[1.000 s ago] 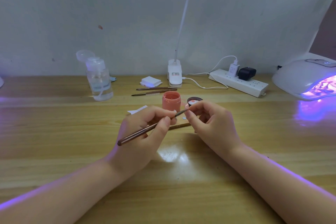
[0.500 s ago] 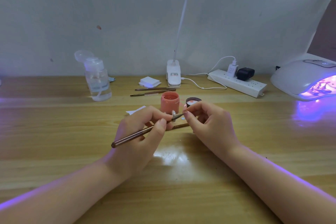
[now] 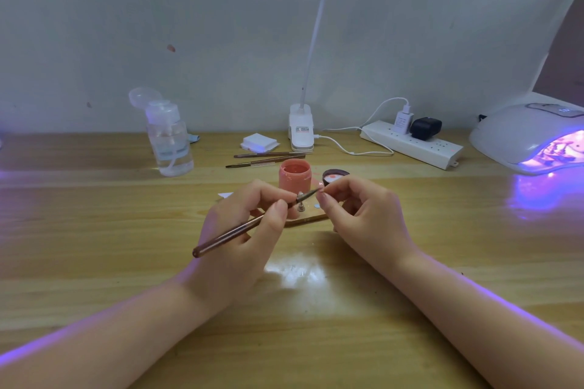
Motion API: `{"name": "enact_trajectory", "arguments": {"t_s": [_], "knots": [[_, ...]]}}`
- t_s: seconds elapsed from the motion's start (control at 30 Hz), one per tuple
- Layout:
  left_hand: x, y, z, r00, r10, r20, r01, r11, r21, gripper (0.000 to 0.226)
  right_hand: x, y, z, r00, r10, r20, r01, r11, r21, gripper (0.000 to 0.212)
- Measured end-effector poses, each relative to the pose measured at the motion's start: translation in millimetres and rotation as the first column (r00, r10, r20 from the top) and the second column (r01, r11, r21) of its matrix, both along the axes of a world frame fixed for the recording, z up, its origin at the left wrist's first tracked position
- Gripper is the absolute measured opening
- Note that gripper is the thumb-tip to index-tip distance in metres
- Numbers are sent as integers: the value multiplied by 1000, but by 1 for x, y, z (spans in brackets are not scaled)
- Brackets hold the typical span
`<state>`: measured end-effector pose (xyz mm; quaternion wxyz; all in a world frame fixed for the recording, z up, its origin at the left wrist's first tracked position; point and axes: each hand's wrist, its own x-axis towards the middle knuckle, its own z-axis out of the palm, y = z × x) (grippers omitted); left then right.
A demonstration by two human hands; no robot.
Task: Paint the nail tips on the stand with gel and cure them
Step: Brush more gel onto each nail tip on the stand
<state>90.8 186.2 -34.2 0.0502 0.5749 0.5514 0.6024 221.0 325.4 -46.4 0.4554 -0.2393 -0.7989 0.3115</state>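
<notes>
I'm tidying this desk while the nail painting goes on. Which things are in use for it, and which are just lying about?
In use:
left hand gripping the brush
right hand pinching a nail tip
stand
pink gel jar, open
jar lid
curing lamp, lit

Lying about:
pump bottle
spare brushes
white pads
power strip
clip lamp

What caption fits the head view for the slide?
Left hand strokes a gel brush onto a nail tip pinched in the right hand, beside the open coral gel jar.
</notes>
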Motion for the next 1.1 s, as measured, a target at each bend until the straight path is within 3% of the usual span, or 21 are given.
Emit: {"name": "enact_trajectory", "arguments": {"t_s": [0.17,0.67,0.9,1.1], "knots": [[1,3,-2,999,16,35,-14,999,-51,15,0,-1,0,1000,10,-4,-10,1000,-7,8],[-2,3,-4,995,-41,95,40,999,15,22,1,0,0,1000,12,0,-12,999,-35,9],[0,5,-2,993,-6,115,10,999,-38,11,0,0,0,1000,20,-4,-20,1000,-22,8],[0,0,0,1000,-18,25,18,1000,6,16,0,0,0,1000,2,8,-2,1000,-13,9]]}}
